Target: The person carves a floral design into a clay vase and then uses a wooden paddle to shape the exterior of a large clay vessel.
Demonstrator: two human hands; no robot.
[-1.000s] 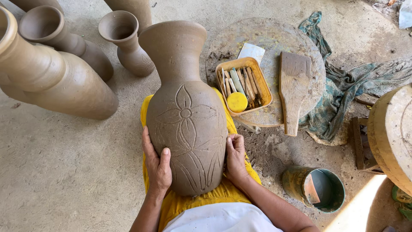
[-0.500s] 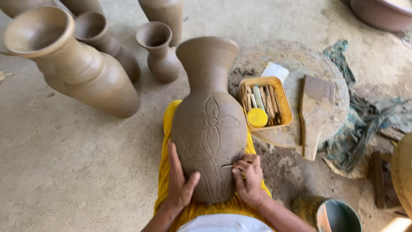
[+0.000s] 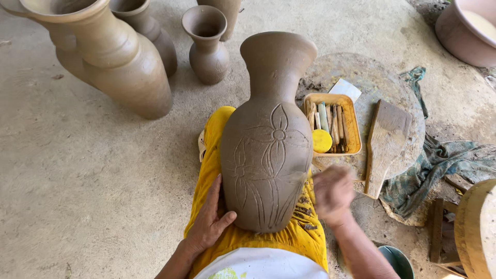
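Unfired vases (image 3: 129, 77) and a tool tray (image 3: 333, 124) were set around. The carved clay vase (image 3: 266, 155) was laid on the lap; left-hand fingers (image 3: 214, 199) were spread against it, and the right hand (image 3: 333, 194) was blurred, its grip indiscernible.

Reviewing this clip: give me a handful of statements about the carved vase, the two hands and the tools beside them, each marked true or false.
1. The left hand rests flat against the lower side of the carved clay vase. True.
2. The carved vase stands upright on the floor. False: it lies tilted across the lap, on the yellow cloth.
3. The right hand is motion-blurred beside the vase's lower right. True; whether it holds a tool cannot be told.
4. The orange tray is empty. False: it holds stick-like tools and a yellow round sponge.
5. A wooden paddle lies on the round board to the right of the tray. True.
6. The vase's surface is plain. False: a flower and leaf lines are incised on it.
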